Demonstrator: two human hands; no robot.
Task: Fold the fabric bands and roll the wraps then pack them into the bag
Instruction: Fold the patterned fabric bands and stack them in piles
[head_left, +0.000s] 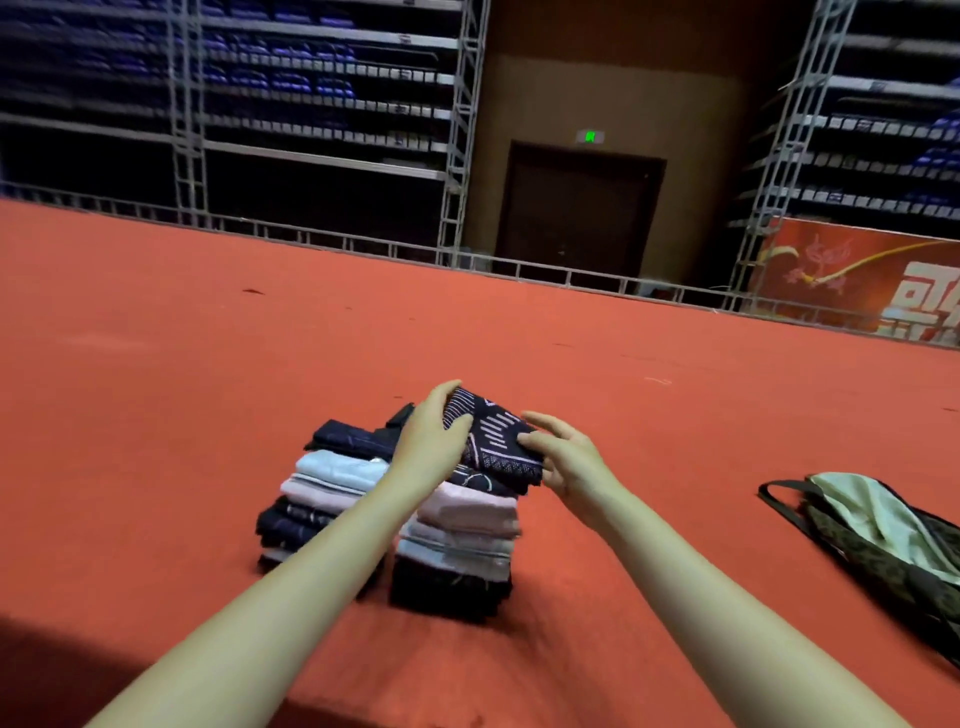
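Fingers of the left hand curl over the far left edge of a folded dark patterned band, thumb on its top face, while the right hand pinches the band's near right corner between thumb and fingertips. The band sits tilted on top of the right-hand stack of folded navy, pink and pale blue bands; a second stack stands touching it on the left. Red carpet spreads wide and bare on all sides. The bag, dark patterned with pale lining showing at its mouth, lies well apart to the right. A red banner beyond carries large white characters, cut off by the frame. A green exit sign glows above the door.
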